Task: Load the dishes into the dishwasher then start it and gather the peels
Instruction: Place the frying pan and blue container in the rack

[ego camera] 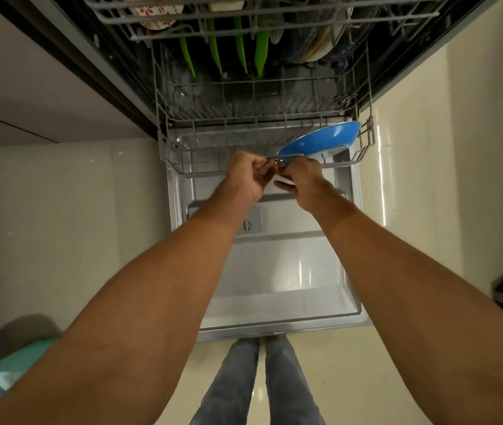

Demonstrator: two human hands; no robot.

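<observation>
A: Blue plate (320, 142), glossy, sits tilted in the right part of the pulled-out lower rack (164, 148), just above the centre of the frame. Its lower rim is near the rack's front rail.

B: Where are the hands?

A: Both meet at the middle of that front rail. The left hand (245, 176) has its fingers curled under into a loose fist at the rail. The right hand (300, 177) pinches near the plate's lower rim with its upper fingers, while one finger points left below. Whether it grips the plate or the wire, I cannot tell; the spot is small and blurred.

B: What else is in view?

A: The dishwasher door (274, 271) lies open flat in the centre, bare steel, with the person's jeans and feet at the bottom edge. Along the top of the frame the upper rack (268, 23) holds a red-patterned bowl (155, 13) at upper left. Below it, green plates (238, 47) stand on edge deep inside. Pale floor tiles fill both sides.

B: How should this step go?

A: My judgement: seat the plate upright between two prongs so it does not lean on the rail, then slide the rack in evenly with both hands so nothing rattles or tips.
</observation>
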